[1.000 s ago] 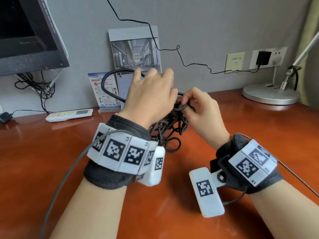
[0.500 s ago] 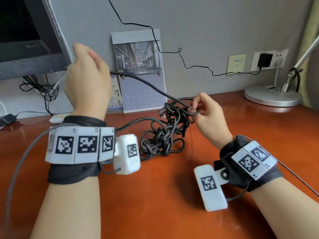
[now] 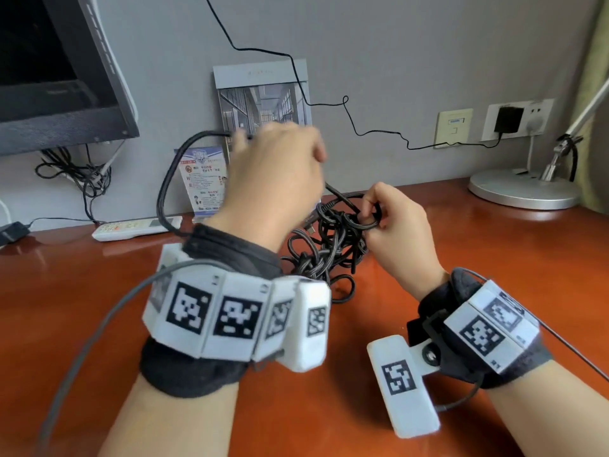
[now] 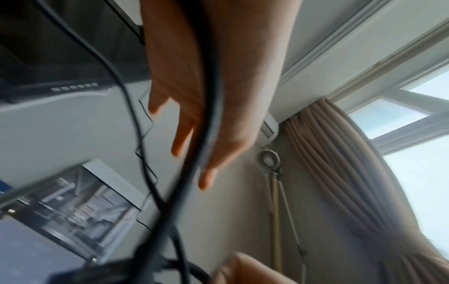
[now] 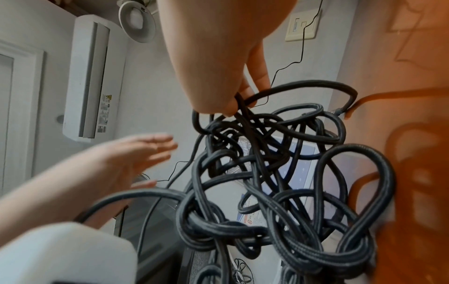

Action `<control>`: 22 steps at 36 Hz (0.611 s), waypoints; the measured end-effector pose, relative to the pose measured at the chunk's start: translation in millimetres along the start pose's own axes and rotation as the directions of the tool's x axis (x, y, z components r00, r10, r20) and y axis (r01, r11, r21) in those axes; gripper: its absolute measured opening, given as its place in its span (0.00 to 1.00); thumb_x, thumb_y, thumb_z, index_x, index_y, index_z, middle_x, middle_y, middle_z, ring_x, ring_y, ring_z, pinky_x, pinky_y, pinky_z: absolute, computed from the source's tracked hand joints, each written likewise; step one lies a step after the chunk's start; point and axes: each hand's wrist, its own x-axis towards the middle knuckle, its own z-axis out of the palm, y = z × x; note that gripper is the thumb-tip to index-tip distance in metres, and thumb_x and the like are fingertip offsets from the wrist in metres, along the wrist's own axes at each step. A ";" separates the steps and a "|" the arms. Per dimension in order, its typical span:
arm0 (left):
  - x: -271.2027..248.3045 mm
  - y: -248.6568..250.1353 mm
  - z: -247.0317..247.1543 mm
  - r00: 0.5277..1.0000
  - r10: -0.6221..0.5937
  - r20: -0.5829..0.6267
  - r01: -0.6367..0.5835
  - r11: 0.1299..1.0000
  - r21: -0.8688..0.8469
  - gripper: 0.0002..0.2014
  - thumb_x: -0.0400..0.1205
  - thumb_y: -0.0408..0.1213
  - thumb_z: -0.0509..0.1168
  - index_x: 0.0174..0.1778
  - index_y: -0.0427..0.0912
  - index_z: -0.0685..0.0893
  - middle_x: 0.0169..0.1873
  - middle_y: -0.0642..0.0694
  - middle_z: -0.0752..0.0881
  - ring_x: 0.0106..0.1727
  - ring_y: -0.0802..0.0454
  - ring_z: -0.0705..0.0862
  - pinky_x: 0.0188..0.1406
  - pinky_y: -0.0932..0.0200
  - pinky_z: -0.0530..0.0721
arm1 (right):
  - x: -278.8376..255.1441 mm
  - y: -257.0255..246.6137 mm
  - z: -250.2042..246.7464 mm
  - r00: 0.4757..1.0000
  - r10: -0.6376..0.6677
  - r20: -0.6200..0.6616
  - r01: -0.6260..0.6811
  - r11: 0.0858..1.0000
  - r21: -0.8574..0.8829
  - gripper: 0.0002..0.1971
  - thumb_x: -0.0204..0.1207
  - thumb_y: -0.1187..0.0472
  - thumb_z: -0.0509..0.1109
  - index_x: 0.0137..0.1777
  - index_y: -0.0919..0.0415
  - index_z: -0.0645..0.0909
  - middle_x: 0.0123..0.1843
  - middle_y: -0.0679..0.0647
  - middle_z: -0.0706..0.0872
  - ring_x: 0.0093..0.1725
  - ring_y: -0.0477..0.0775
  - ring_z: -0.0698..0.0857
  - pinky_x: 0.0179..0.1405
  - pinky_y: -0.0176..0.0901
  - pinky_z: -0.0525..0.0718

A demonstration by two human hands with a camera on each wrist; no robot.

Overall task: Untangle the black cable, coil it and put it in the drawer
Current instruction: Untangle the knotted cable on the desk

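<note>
The black cable (image 3: 329,252) is a knotted tangle on the red-brown desk (image 3: 494,258), lifted at its top. My right hand (image 3: 395,225) pinches a top loop of it between thumb and fingers, seen close in the right wrist view (image 5: 279,182). My left hand (image 3: 273,173) is blurred in the air just left of the tangle. Its fingers (image 4: 184,138) are straight and spread, also in the right wrist view (image 5: 145,148). One loose strand (image 3: 164,192) arcs from the desk up past this hand and runs across the palm (image 4: 209,115). No drawer is in view.
A monitor (image 3: 49,77) hangs at the back left with a white remote (image 3: 135,227) below it. A calendar (image 3: 263,94) and a leaflet stand (image 3: 202,179) lean on the wall behind the tangle. A lamp base (image 3: 524,192) and a plugged-in charger (image 3: 509,118) are at the right.
My left hand, which had drawn a strand out to the upper left, has swung back right towards the tangle with straight fingers; the strand now hangs slack. The right hand kept its pinch.
</note>
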 end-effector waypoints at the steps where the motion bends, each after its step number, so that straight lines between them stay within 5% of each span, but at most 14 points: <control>1: -1.2 8.4 2.1 0.996 0.066 0.056 -0.065 0.997 -0.030 0.15 0.83 0.33 0.55 0.57 0.54 0.82 0.62 0.52 0.81 0.67 0.50 0.74 0.74 0.45 0.63 | 0.6 -0.1 0.4 1.000 -0.006 -0.004 0.006 1.000 0.009 0.14 0.62 0.75 0.60 0.34 0.53 0.69 0.33 0.47 0.77 0.35 0.55 0.75 0.35 0.55 0.76; 4: -7.0 24.8 12.5 0.958 0.151 0.244 -0.155 0.988 -0.004 0.17 0.81 0.32 0.54 0.63 0.52 0.78 0.64 0.51 0.80 0.68 0.49 0.73 0.66 0.53 0.66 | 1.4 0.4 1.7 0.999 -0.041 -0.021 0.042 0.998 0.045 0.12 0.63 0.74 0.60 0.33 0.54 0.69 0.32 0.48 0.76 0.33 0.54 0.73 0.34 0.52 0.72; 8: -10.8 27.0 20.0 0.946 0.070 0.317 -0.126 0.979 0.160 0.17 0.83 0.31 0.53 0.68 0.46 0.72 0.61 0.43 0.81 0.62 0.42 0.77 0.51 0.51 0.66 | 0.0 -1.0 0.9 0.998 -0.056 -0.014 0.057 0.992 0.111 0.08 0.62 0.72 0.58 0.33 0.57 0.71 0.31 0.51 0.76 0.32 0.50 0.71 0.32 0.37 0.68; 13: -8.4 17.8 24.6 0.961 0.078 0.266 -0.115 0.985 0.128 0.11 0.84 0.35 0.54 0.62 0.45 0.73 0.57 0.46 0.78 0.65 0.43 0.74 0.65 0.39 0.68 | 0.4 -4.4 0.0 0.996 -0.079 0.039 0.070 0.979 0.192 0.11 0.63 0.75 0.59 0.34 0.58 0.72 0.32 0.50 0.76 0.32 0.46 0.70 0.33 0.31 0.67; 17: -5.5 7.3 23.3 0.983 0.086 0.161 -0.097 0.993 0.061 0.08 0.83 0.32 0.56 0.55 0.47 0.73 0.50 0.50 0.70 0.61 0.46 0.73 0.69 0.38 0.64 | 1.9 1.1 -2.2 0.998 -0.014 0.062 0.000 0.977 0.214 0.13 0.67 0.77 0.61 0.35 0.56 0.72 0.34 0.50 0.77 0.34 0.50 0.73 0.36 0.37 0.71; 22: 0.1 -10.1 11.4 0.998 0.043 -0.052 -0.049 0.992 -0.115 0.08 0.79 0.30 0.57 0.45 0.47 0.78 0.42 0.51 0.74 0.48 0.50 0.70 0.61 0.44 0.72 | 1.5 10.0 -4.7 0.994 0.045 0.099 -0.069 0.965 0.251 0.16 0.69 0.76 0.63 0.34 0.52 0.70 0.33 0.46 0.76 0.35 0.52 0.74 0.38 0.44 0.74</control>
